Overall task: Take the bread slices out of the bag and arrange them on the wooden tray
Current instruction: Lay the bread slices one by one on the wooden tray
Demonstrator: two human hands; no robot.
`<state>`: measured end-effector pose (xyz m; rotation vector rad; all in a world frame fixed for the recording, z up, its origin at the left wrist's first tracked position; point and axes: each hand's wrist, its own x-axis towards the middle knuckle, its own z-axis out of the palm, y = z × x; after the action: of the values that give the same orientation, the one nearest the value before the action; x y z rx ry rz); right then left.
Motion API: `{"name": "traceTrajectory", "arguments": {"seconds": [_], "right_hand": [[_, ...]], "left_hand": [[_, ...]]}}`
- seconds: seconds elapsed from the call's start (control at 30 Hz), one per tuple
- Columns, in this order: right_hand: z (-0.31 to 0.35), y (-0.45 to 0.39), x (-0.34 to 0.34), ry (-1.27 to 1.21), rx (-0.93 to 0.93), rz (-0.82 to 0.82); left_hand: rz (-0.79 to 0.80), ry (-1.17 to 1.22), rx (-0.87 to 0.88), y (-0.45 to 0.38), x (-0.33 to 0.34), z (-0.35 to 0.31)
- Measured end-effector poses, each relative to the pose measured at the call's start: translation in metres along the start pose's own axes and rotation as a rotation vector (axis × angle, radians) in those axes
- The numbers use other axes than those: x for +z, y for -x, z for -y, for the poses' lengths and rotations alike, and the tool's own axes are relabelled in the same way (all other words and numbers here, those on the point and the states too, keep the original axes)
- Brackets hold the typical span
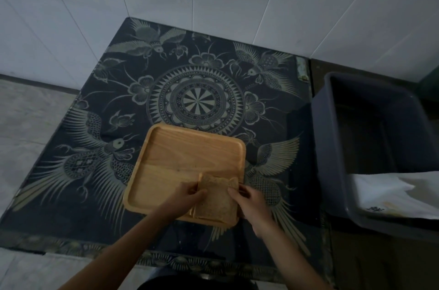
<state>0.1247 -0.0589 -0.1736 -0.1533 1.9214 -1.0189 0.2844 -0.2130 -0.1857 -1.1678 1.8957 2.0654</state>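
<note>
A square wooden tray (190, 154) lies on a dark patterned cloth. In its near right corner sits a small stack of bread slices (215, 201). My left hand (187, 197) grips the stack's left edge with fingers and thumb. My right hand (249, 204) holds the stack's right edge. How many slices are in the stack is hard to tell; at least two edges show. The rest of the tray is bare wood. A white plastic bag (392, 194) lies in the bin to the right.
The dark cloth (197, 99) with bird and mandala patterns covers a low table set in a corner of white walls. A grey plastic bin (337, 147) stands right beside the table on the right. Pale floor shows at left.
</note>
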Motion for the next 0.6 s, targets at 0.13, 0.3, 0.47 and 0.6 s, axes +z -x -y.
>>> {"name": "traceTrajectory", "arguments": {"seconds": [0.13, 0.3, 0.47, 0.6], "right_hand": [[-0.003, 0.003, 0.0, 0.005, -0.024, -0.001], [-0.009, 0.009, -0.004, -0.029, -0.06, 0.0], [-0.017, 0.011, -0.007, 0.0, -0.066, 0.037], [-0.016, 0.012, -0.01, 0.009, -0.057, 0.049]], "left_hand": [[-0.035, -0.005, -0.004, 0.006, 0.001, 0.001], [-0.2, -0.08, 0.004, 0.016, 0.006, 0.008], [-0.317, -0.112, 0.014, 0.03, 0.019, 0.003], [-0.373, -0.136, 0.013, 0.038, 0.031, -0.004]]}}
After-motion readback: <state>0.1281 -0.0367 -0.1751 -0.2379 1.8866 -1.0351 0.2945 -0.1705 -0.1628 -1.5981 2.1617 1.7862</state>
